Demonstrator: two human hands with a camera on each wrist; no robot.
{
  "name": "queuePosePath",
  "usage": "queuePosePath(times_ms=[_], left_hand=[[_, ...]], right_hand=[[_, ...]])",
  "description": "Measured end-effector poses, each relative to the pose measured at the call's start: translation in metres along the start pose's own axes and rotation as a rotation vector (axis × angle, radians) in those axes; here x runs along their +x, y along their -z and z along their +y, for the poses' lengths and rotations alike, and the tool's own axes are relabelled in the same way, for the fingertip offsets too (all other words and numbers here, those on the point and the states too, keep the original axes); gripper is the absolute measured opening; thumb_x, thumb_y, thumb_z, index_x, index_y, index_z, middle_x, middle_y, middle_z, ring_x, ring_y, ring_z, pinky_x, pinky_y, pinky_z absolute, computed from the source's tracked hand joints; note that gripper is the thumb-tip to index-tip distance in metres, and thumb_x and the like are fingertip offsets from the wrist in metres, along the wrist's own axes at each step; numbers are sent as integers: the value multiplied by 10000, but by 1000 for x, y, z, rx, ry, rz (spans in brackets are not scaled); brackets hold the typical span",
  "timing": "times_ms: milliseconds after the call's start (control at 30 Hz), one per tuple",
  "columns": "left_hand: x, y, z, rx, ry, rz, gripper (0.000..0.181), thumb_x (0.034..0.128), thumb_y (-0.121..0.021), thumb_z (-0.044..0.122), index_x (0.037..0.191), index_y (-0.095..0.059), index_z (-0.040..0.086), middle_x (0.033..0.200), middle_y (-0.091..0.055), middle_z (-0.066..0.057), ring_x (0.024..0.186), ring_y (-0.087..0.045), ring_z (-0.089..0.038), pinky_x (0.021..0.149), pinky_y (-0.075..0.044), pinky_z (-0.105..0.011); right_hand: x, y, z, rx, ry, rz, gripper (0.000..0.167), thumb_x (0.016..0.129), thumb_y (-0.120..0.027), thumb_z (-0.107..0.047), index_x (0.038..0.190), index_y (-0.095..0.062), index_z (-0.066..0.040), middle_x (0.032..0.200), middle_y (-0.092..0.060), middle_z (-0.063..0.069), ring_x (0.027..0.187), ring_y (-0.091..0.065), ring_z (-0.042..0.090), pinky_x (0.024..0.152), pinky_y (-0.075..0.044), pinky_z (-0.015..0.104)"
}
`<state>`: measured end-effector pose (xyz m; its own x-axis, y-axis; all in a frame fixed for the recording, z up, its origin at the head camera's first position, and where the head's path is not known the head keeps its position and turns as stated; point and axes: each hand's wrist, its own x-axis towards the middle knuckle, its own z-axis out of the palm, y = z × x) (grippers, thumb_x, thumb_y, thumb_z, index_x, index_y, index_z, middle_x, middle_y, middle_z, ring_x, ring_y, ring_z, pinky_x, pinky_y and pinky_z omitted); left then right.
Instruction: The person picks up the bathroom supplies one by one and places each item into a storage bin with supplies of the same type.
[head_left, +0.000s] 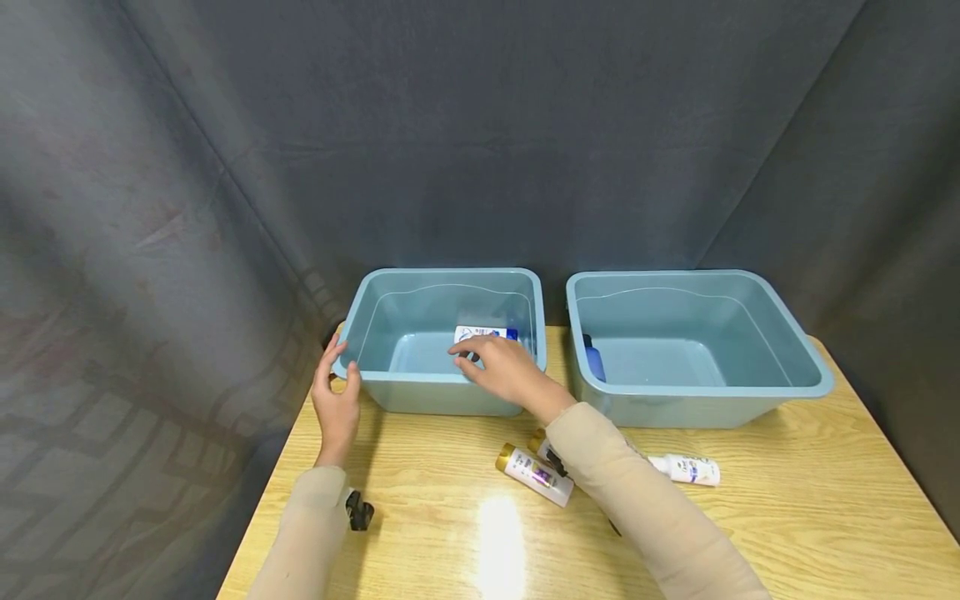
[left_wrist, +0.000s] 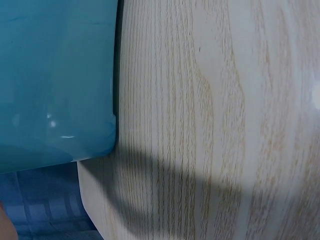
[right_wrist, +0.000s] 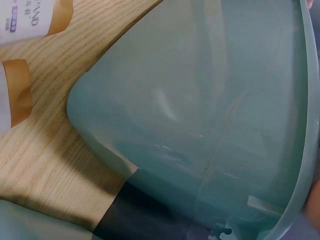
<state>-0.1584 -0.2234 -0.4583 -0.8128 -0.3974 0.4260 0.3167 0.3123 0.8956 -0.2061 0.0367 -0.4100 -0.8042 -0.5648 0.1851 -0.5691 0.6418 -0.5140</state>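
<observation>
In your head view, even light falls fairly brightly on the bench (head_left: pixel 427 508), with a white patch of glare low in the middle; the curtain (head_left: pixel 465 150) behind is dim. Your left sleeve (head_left: pixel 303 529) throws a soft shadow to its right. Wide-angle stretch skews the right bin (head_left: pixel 678 412), and small labels lose sharpness. Your left wrist view looks cool and washed out, with glints on the left bin (left_wrist: pixel 55 75); your right wrist view is duller, its shadows soft-edged.

Dark grey cloth (head_left: pixel 480 150) hangs behind — wooden table (head_left: pixel 427 500), glinting.
</observation>
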Motion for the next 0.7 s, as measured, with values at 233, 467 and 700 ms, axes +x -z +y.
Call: queuePosePath(times_ms=[233,467,700], left_hand=[[0,1,0,2,7,0,373,958,-546,-12,1326,-564,-72,1499,-449,-167,1385,-378,-309,919,-280,-277],[1,2,1,-4,18,4,374,956,-546,-16,1324,-564,-76,1501,-449,-160,1387,-374,-313,922,-281,-295],[1,0,2,-12,9,12,369,954,-543,-22,1317,-566,-86,1495,-451,-175,1383,-379,-322,915,-279,-280]], right_hand=[[-8,2,-2,-1,-3,107,235,998,-610,-266,1202,-721,-228,1197,-693,-32,978,-659,149,743,-513,331],[-15,8,-4,40,6,228,205,988,-626,-271,1146,-743,-214,1175,-701,-28,979,-674,182,773,-528,361],[-25,13,-5,60,1,302,209,979,-638,-293,1141,-739,-209,1169,-699,-26,973,-673,190,776,-533,374]])
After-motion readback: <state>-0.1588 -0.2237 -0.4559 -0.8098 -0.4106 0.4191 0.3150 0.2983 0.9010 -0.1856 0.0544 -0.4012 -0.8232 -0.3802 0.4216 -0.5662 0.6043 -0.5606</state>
